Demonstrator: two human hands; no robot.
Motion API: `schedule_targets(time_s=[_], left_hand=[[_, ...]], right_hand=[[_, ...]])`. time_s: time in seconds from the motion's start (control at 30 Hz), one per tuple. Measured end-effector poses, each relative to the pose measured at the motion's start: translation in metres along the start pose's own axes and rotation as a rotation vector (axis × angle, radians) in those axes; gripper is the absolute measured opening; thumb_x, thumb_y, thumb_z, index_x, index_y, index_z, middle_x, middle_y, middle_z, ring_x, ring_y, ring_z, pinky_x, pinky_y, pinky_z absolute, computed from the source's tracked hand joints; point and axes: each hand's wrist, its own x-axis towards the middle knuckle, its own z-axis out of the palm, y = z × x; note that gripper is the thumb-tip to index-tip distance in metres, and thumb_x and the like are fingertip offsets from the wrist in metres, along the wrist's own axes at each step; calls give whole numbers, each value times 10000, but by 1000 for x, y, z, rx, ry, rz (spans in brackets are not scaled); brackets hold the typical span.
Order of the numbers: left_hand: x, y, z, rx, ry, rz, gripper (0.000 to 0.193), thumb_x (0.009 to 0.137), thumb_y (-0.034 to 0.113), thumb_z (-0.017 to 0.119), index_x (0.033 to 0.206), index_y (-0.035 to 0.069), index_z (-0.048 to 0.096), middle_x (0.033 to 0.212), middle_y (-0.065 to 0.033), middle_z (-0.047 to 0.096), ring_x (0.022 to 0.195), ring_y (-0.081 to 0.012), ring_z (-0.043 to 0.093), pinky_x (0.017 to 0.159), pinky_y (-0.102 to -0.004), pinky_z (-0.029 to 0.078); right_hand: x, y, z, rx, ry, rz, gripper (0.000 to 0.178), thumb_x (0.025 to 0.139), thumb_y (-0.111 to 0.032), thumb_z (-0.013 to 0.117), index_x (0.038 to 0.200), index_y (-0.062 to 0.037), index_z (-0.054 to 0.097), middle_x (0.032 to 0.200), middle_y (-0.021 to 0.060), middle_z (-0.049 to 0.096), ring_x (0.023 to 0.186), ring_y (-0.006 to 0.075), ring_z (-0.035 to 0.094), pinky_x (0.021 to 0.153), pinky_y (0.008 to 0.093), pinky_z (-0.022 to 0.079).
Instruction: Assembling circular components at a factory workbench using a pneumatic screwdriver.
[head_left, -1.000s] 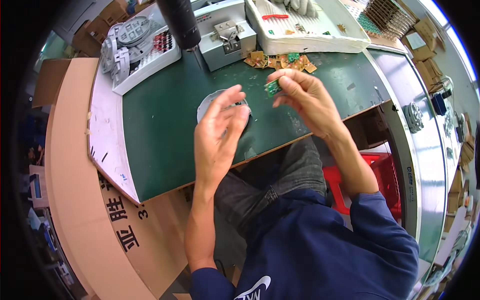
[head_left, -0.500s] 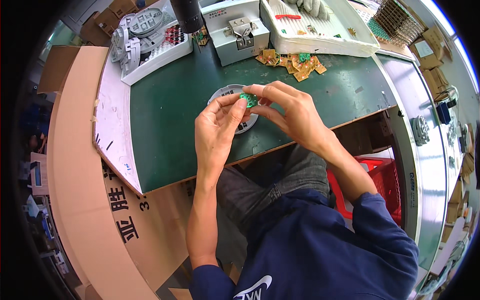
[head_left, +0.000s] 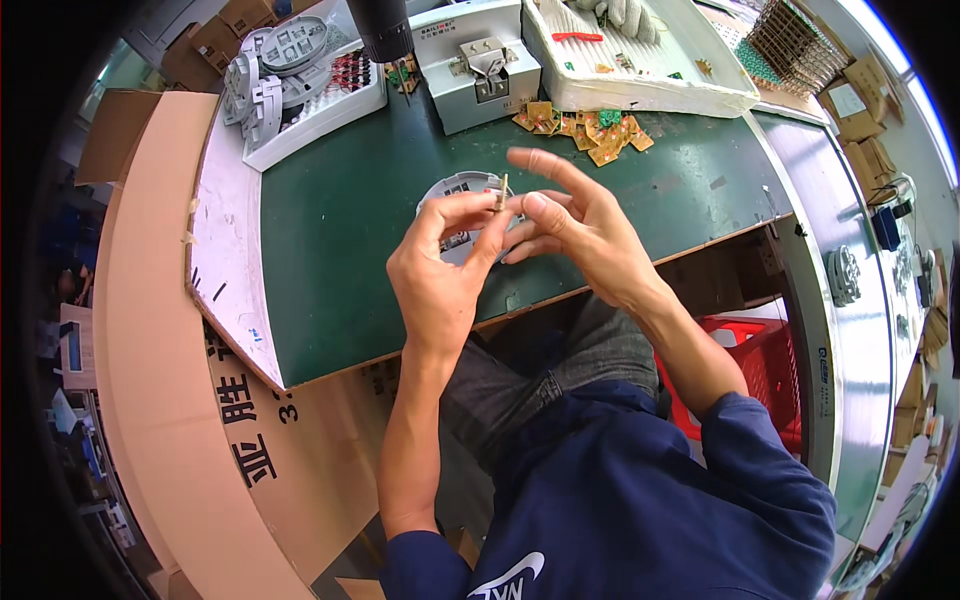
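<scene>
Between the thumb and fingertips of my left hand (head_left: 440,265) is a small circuit board (head_left: 503,188), turned nearly edge-on above the table. My right hand (head_left: 590,225) is close beside it, index finger stretched out and the other fingers spread. Its thumb and middle finger come near the board; whether they touch it I cannot tell. Beneath both hands a round grey plastic housing (head_left: 450,187) lies on the green table (head_left: 350,270), partly hidden by my fingers.
Loose yellowish and green circuit boards (head_left: 605,150) are piled beyond my right hand. Behind stand a grey metal machine (head_left: 445,75), a black cylinder (head_left: 380,30) and a white foam tray (head_left: 690,95). Another white tray (head_left: 345,105) at far left holds grey housings (head_left: 290,50).
The circuit board has turned from showing its green face to nearly edge-on. My right hand's fingers have spread, and its index finger has lifted away from the board.
</scene>
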Motion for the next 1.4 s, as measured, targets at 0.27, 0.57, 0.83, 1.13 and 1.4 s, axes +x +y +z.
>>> schedule_targets(time_s=[0.27, 0.57, 0.83, 1.13, 1.4], left_hand=[[0, 1, 4, 328, -17, 400, 279, 859, 25, 813, 1118, 51, 712, 1069, -75, 744, 986, -187, 740, 817, -357, 613], [-3, 7, -5, -7, -114, 40, 156, 956, 46, 733, 1103, -2, 754, 1189, -86, 694, 1000, -149, 704, 856, -270, 604], [-5, 7, -2, 114, -49, 118, 152, 890, 18, 768, 1041, 34, 771, 1076, -61, 734, 907, -159, 725, 795, -299, 603], [-2, 7, -9, 130, -45, 85, 276, 862, 76, 815, 1126, 43, 742, 1143, -85, 723, 983, -202, 712, 859, -324, 584], [-5, -19, -25, 683, -157, 57, 1006, 749, 456, 904, 1477, -59, 438, 1517, -234, 436, 1381, -385, 475, 1137, -459, 426]], right_hand=[[4, 18, -17, 257, -85, 69, 410, 1014, -174, 685, 1372, -6, 578, 1244, 94, 665, 1105, 195, 680, 1008, 375, 565], [3, 17, -26, 294, -176, 27, 437, 969, -108, 723, 1374, -23, 584, 1252, 127, 676, 1099, 261, 704, 1034, 408, 563], [4, 23, -26, 261, -231, -40, 368, 983, -85, 700, 1331, 3, 618, 1229, 125, 694, 1132, 217, 684, 1047, 389, 542], [12, 14, -29, 31, -148, -99, 413, 971, -107, 718, 1355, 3, 614, 1194, 104, 707, 1103, 191, 687, 1037, 384, 542], [58, -9, -17, -1162, -35, -507, 336, 897, -112, 750, 1221, -35, 708, 1123, 150, 717, 1040, 302, 705, 920, 380, 555]])
